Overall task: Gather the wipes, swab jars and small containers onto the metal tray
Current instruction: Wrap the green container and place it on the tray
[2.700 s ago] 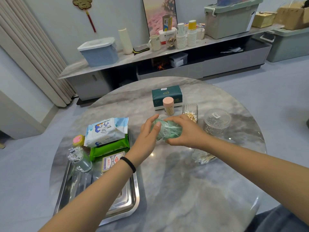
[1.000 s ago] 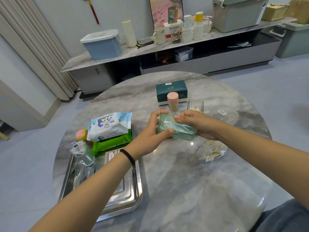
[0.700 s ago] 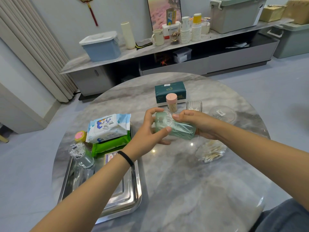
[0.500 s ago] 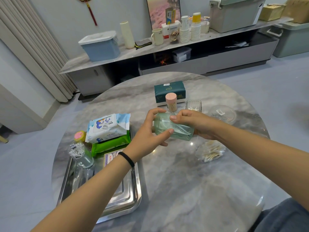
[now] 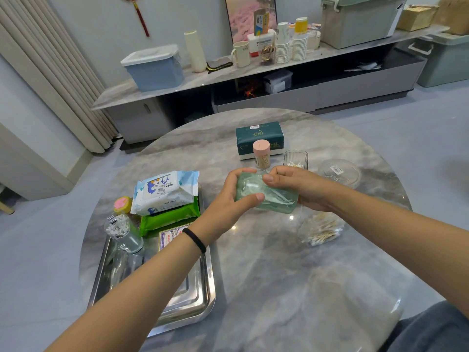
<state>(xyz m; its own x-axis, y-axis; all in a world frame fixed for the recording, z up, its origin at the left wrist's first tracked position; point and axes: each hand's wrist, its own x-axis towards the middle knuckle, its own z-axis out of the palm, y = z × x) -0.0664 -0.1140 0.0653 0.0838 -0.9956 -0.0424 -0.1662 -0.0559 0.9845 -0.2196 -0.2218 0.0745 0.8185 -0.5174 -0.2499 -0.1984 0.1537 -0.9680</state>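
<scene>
A translucent green container [image 5: 269, 198] with thin sticks inside hangs above the middle of the round marble table, tilted. My left hand [image 5: 228, 201] grips its left end and my right hand [image 5: 297, 185] grips its right end and top. The metal tray [image 5: 187, 298] lies at the table's left front. On its far end are a blue-white wipes pack [image 5: 165, 190] stacked on a green wipes pack [image 5: 167, 219], a swab jar [image 5: 123, 232], a pink-lidded jar [image 5: 122, 204] and a card box [image 5: 168, 236].
Beyond my hands stand a dark green tissue box [image 5: 258, 138], a pink-capped toothpick holder [image 5: 261, 153], a clear cup of swabs [image 5: 295, 160] and a round clear lidded container [image 5: 340, 172]. A clear bag of cotton swabs [image 5: 321, 228] lies under my right forearm.
Both hands have kept hold of the green container and lifted and turned it slightly. Nothing on the tray has moved.
</scene>
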